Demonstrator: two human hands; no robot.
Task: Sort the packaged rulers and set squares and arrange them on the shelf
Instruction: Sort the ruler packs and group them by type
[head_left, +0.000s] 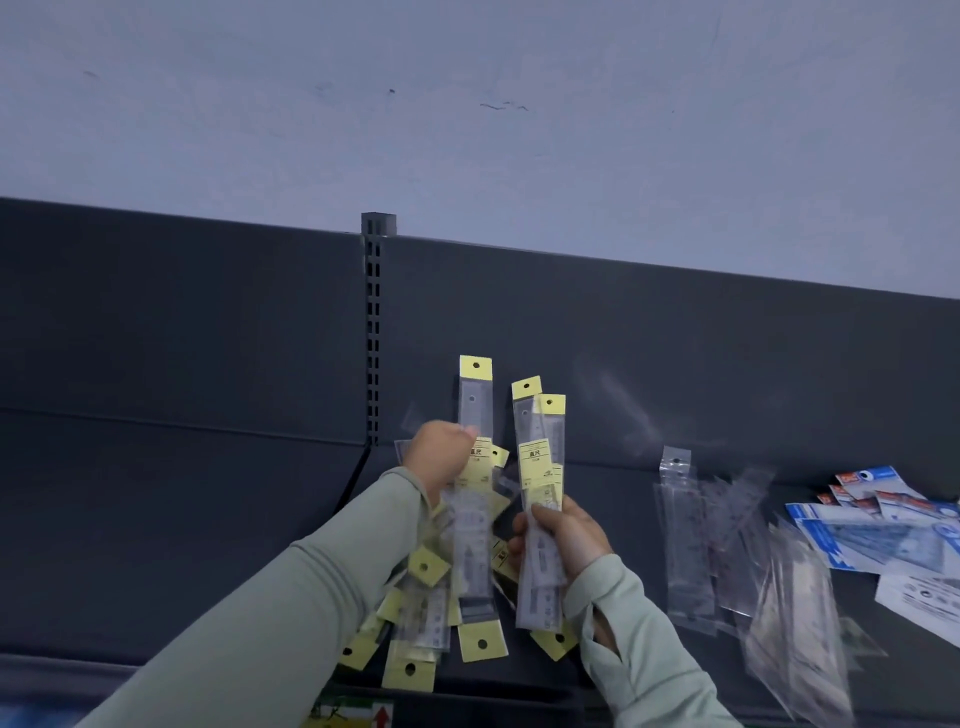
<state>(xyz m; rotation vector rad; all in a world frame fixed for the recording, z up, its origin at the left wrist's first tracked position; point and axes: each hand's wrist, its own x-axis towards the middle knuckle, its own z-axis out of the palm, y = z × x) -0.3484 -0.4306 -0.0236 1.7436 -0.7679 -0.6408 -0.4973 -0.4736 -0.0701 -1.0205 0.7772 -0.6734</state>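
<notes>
My left hand grips one packaged ruler with a yellow header, held upright above the shelf. To its right, my right hand holds two or three similar yellow-header rulers bunched together and upright. Under both hands lies a loose pile of yellow-header ruler packs on the dark grey shelf. Clear packs of rulers lie further right, and blue-and-white set-square packs lie at the far right.
A slotted upright post divides the dark back panel behind the shelf. More clear packs are strewn at the lower right. The shelf's front edge runs along the bottom. A pale wall rises above.
</notes>
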